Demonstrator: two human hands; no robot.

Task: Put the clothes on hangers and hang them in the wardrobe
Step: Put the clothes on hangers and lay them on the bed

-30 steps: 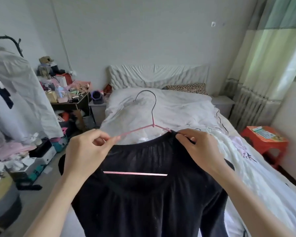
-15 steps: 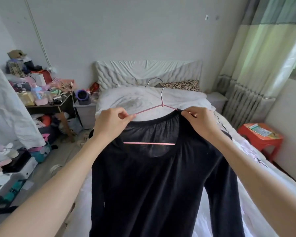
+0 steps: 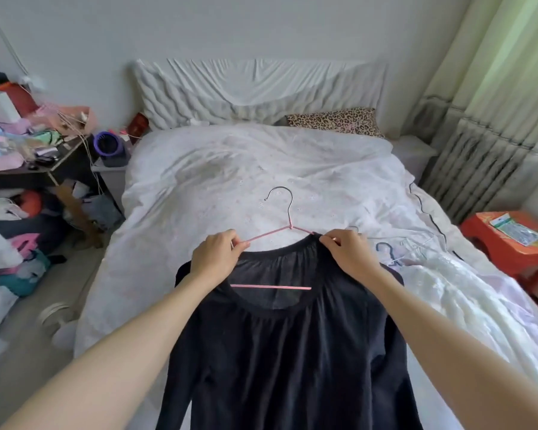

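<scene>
A black long-sleeved top (image 3: 286, 352) lies on the near part of the bed with a pink wire hanger (image 3: 271, 233) inside it. The hanger's metal hook sticks out past the neckline, and its bottom bar shows through the neck opening. My left hand (image 3: 216, 254) pinches the top's left shoulder at the hanger's left arm. My right hand (image 3: 348, 252) pinches the neckline just right of the hook. More hangers (image 3: 395, 251) lie on the bed to the right.
The white bed (image 3: 218, 181) fills the middle, with a leopard-print pillow (image 3: 333, 121) at its head. A cluttered dark desk (image 3: 28, 169) and piled things stand on the left. An orange stool (image 3: 510, 246) sits at the right, below the curtain.
The top and hanger have come down from held up in front of me to the bed. My view has turned right and tilted down; the hanging clothes at left are out of sight.
</scene>
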